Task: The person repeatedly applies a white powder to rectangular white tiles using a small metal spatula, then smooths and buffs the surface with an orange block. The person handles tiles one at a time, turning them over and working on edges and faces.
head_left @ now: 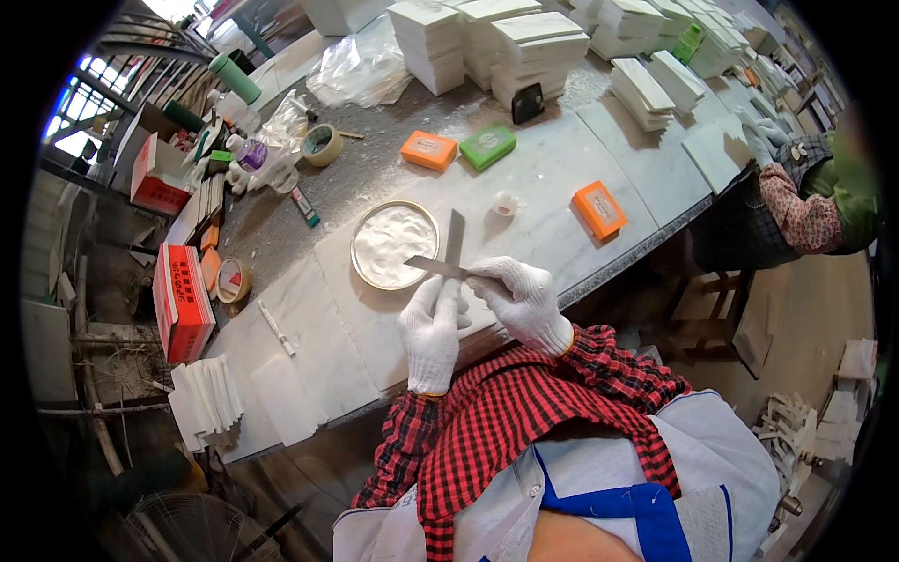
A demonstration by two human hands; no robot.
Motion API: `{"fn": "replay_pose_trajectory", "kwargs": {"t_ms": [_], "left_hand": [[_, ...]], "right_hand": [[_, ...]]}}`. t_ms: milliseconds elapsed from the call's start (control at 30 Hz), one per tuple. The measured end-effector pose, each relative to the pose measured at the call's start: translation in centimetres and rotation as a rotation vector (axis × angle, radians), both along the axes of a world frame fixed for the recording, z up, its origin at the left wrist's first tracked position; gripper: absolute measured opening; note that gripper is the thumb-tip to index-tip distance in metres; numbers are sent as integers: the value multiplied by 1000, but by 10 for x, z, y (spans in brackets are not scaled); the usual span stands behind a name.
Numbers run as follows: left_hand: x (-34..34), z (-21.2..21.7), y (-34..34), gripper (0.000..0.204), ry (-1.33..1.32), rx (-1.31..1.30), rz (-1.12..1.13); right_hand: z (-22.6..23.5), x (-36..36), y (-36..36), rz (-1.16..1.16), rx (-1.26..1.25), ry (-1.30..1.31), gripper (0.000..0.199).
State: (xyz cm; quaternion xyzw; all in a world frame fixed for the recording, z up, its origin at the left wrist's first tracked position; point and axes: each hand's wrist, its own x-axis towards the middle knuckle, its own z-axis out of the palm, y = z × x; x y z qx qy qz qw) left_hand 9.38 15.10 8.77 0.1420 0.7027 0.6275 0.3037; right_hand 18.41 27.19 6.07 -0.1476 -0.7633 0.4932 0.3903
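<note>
Both my hands wear white knitted gloves and meet just above the near edge of the marble table point(361, 323). Closed around a flat grey metal blade point(455, 236) that points away from me, my left hand point(431, 337) sits lower. My right hand point(520, 304) pinches a second flat metal blade point(433, 266) that points left. The two blades cross near my fingertips. Right beyond them, an open round tin point(355, 262) holds white paste. Part of a white tile stack point(480, 318) shows beneath my hands.
Orange boxes point(599, 210) and a green box point(487, 147) lie beyond. Tile stacks point(538, 56) fill the back. A tape roll point(322, 145), a red carton point(183, 304) and white strips point(206, 398) are on the left. Another person's patterned sleeve point(791, 208) shows at right.
</note>
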Motion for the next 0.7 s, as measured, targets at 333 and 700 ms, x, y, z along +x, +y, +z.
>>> {"fn": "replay_pose_trajectory", "kwargs": {"t_ms": [333,700], "left_hand": [[5,6,12,25,60,21,3],[3,9,1,24,2,5,22]], "right_hand": [[23,1,32,-77,-397,-14,17],[8,-7,60,-217,-444,-138,27]]}}
